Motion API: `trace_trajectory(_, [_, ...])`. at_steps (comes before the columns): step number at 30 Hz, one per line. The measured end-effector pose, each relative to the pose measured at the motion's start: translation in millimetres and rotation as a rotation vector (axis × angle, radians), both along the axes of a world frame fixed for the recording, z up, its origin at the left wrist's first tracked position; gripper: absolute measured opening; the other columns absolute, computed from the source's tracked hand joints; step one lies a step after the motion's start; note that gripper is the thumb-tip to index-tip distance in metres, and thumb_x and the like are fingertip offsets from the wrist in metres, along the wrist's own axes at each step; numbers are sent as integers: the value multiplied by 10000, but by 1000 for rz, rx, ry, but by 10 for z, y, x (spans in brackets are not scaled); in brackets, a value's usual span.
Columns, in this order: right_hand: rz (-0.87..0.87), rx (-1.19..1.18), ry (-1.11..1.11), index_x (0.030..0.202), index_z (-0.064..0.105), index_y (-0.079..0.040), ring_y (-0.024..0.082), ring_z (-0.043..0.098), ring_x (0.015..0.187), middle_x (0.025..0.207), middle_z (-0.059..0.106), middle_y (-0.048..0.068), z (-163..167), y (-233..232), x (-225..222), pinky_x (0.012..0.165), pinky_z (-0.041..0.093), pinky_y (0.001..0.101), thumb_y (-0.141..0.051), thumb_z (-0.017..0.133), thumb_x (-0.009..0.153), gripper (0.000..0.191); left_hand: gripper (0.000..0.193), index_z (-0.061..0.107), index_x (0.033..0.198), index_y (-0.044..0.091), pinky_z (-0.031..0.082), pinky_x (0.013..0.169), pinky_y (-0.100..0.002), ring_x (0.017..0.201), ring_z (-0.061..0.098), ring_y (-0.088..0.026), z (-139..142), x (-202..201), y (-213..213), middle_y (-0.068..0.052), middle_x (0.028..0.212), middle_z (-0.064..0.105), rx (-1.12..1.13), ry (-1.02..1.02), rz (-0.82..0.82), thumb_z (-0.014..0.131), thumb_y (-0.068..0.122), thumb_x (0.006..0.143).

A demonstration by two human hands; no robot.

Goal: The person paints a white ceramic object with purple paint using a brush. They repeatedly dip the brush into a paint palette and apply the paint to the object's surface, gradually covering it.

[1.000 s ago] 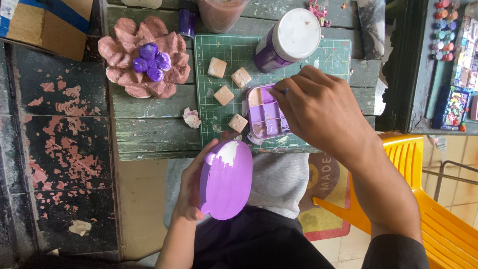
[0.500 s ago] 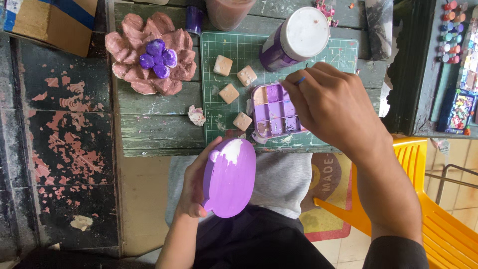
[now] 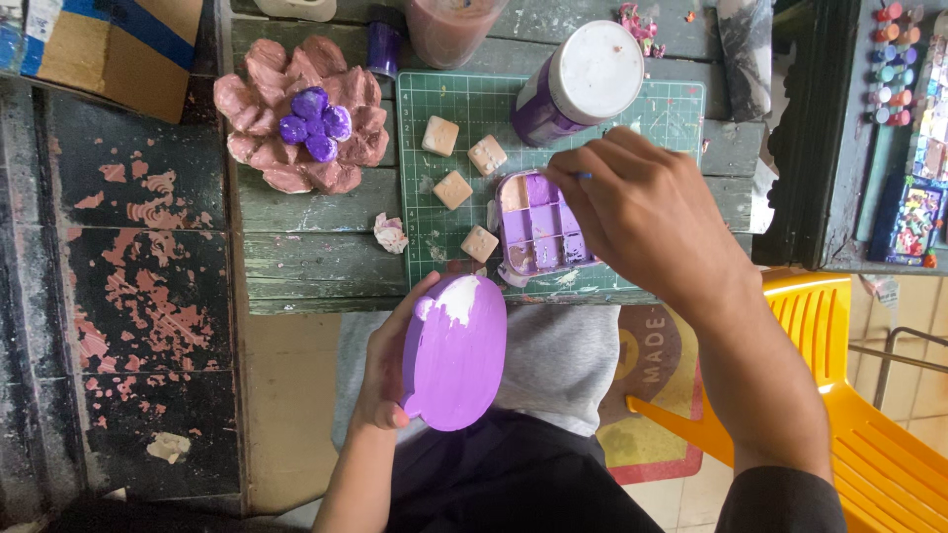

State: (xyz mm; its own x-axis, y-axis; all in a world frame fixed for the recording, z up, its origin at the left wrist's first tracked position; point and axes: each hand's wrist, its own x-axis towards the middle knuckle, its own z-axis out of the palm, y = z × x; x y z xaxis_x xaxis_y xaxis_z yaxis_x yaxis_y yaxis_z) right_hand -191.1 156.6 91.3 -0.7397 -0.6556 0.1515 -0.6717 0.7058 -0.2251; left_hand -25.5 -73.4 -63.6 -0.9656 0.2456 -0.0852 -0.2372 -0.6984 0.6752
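Both hands busy: left hand [image 3: 387,370] wraps the purple oval piece [image 3: 455,352] off the worktop's [image 3: 316,212] near edge, painted face up, while right hand [image 3: 647,212] pinches a thin tool, probably a brush, over the paint palette [image 3: 538,222] on the green mat [image 3: 454,109].

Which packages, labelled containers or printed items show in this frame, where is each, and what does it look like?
Cardboard box: top left corner, brown with a blue stripe.
Paint jar: on the green cutting mat, round, purple body, white lid.
Floor mat: under the yellow chair, red with a yellow round patch carrying lettering.
Paint set: right edge, rows of small coloured pots.
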Motion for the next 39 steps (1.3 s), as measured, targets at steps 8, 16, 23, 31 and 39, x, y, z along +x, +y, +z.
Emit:
trace_trajectory(8, [-36,-75,-39,970,702,15,304,669,876,926,703,103,36,126,33,717,540,418,-46,685,1007,73,1395,290,1584,-71,391,1249,-562,1461,481,-411,36,-31,22,-322,1583,421,-29,18,3,921,691,601])
trace_trajectory(16, [-64,-162,-83,1001,720,24,307,680,905,972,722,111,-31,246,72,771,548,420,-26,691,1009,58,1392,279,1578,-74,389,1254,-536,1487,462,-391,85,-37,31,-300,1620,387,-62,23,13,890,731,621])
trace_trajectory(23, [-83,-219,-143,1023,732,35,308,697,912,987,733,125,-81,337,71,790,561,411,-3,700,983,64,1357,278,1574,-73,383,1266,-541,1501,456,-394,67,-65,57,-300,1626,383,-43,53,22,881,716,650])
trace_trajectory(31, [-69,-278,-141,1010,748,51,295,706,945,1062,757,123,-109,404,74,805,568,399,24,697,954,80,1372,267,1580,-73,371,1257,-545,1494,444,-396,106,-58,65,-300,1609,390,-37,26,21,892,712,644])
trace_trajectory(39, [-94,-353,-214,1039,744,41,284,700,941,1032,744,130,-128,430,108,812,563,381,38,677,950,111,1392,259,1579,-66,362,1247,-532,1487,437,-392,112,-71,60,-290,1605,389,-34,17,21,887,731,626])
